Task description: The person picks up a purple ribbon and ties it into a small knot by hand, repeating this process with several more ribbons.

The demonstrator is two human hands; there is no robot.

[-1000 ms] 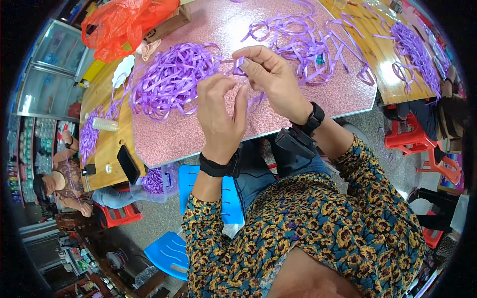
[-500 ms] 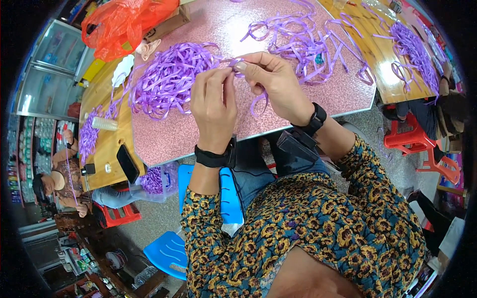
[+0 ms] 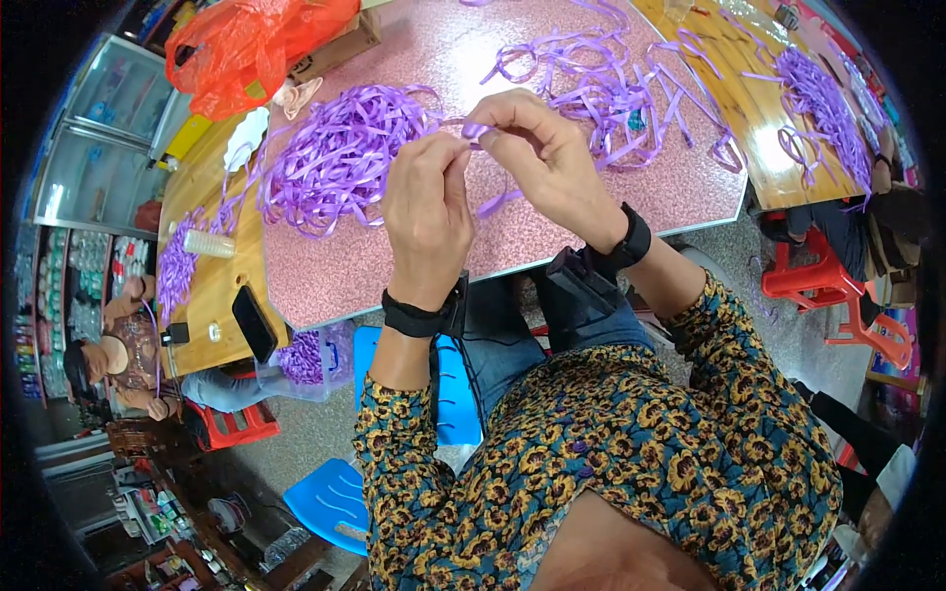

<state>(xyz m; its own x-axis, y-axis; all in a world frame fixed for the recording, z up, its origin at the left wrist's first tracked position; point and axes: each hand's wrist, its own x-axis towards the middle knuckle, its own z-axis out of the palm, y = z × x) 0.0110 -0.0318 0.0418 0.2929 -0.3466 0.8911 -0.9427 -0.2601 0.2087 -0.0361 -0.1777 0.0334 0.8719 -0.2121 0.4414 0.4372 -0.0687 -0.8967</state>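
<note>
While its folded part is pinched between thumb and forefinger of the right hand (image 3: 547, 158), one purple ribbon (image 3: 477, 132) is held above the near half of a pink speckled tabletop (image 3: 394, 276). Left hand (image 3: 426, 207): fingertips bunched just beside the same ribbon; whether they grip it, cannot tell. Hands close together at the tips, wrists apart, each with a black wristband.

Beyond, on the tabletop: one heaped ribbon pile (image 3: 340, 163), left; loose ribbon loops (image 3: 611, 94), right. Far left: red plastic bag (image 3: 261, 59), against a cardboard box (image 3: 340, 49). Adjoining wooden table, left: stacked clear cups (image 3: 209, 244); black phone (image 3: 254, 323). Floor: blue stool (image 3: 330, 504), lower left; red stool (image 3: 823, 281), right.
</note>
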